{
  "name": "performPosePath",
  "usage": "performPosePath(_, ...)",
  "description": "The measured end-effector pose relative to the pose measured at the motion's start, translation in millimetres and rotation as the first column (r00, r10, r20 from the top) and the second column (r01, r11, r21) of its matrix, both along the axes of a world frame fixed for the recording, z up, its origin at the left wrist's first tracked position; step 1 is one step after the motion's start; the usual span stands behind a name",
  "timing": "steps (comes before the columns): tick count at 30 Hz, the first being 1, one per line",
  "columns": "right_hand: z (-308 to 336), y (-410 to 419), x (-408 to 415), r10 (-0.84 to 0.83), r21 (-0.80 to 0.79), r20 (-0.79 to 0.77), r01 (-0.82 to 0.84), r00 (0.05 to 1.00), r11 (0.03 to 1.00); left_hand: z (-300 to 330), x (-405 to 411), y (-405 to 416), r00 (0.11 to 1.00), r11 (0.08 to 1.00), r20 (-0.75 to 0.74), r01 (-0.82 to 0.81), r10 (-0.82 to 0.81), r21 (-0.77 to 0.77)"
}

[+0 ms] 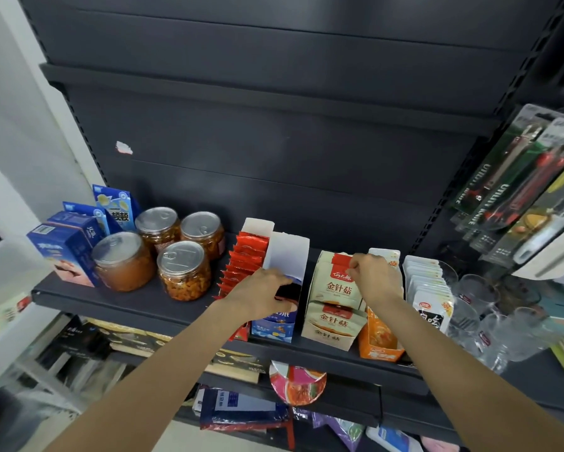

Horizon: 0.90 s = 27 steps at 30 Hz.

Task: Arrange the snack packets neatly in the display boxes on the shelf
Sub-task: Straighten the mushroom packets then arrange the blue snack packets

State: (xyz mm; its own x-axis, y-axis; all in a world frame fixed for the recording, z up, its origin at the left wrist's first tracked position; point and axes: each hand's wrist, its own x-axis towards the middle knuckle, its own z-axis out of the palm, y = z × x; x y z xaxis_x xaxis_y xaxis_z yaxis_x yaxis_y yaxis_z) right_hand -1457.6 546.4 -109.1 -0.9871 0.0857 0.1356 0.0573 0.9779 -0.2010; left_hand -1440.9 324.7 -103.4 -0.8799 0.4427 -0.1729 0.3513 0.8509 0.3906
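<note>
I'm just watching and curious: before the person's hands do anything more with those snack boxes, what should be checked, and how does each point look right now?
1. Left hand has a dark packet in the blue display box: ok, though its grip is partly hidden.
2. Right hand pinches the top of a beige packet: ok.
3. Beige packets upright in their box: ok.
4. Red packets in an even row: ok.
5. Room left in the blue display box: cannot tell.
6. Jars clear of the hands: ok.
</note>
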Motion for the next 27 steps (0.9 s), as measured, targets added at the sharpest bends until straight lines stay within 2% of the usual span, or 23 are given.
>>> performPosePath(3,9,2,17,0.036,-0.199,0.003,-0.035,0.999,0.979,-2,5,2,0.999,0.999,-0.027,-0.033,0.034,0.025)
performPosePath(7,18,2,43,0.273,-0.360,0.130,-0.211,0.953,0.909,-6,10,3,0.995,0.995,-0.047,-0.088,0.091,0.050)
performPosePath(10,18,3,50,0.338,-0.347,0.257,-0.240,0.906,0.907,-9,9,4,0.994,0.993,-0.041,-0.099,0.101,0.059)
performPosePath(13,17,-1,53,0.329,-0.221,0.278,-0.273,0.902,0.936,-9,8,5,0.993,0.992,-0.022,-0.114,0.115,0.051)
performPosePath(15,18,-6,54,0.323,-0.088,0.237,-0.311,0.916,0.946,-9,9,6,0.992,0.991,-0.020,-0.120,0.121,0.055)
performPosePath(17,18,-10,55,0.322,-0.027,0.180,-0.322,0.930,0.946,-10,9,5,0.993,0.991,-0.003,-0.115,0.116,0.072)
performPosePath(21,28,-4,55,0.278,-0.254,0.143,-0.236,0.950,0.938,-7,11,5,0.995,0.987,-0.015,-0.099,0.102,0.130)
performPosePath(23,40,5,55,0.231,-0.375,0.037,-0.200,0.972,0.905,-2,12,8,0.992,0.971,-0.021,-0.118,0.125,0.208)
performPosePath(25,58,14,58,0.158,-0.464,-0.104,-0.189,0.982,0.866,8,16,13,0.980,0.899,0.124,-0.193,0.156,0.394)
performPosePath(27,75,21,62,0.103,-0.547,-0.216,-0.208,0.971,0.811,19,20,20,0.919,0.726,0.365,-0.353,0.150,0.591)
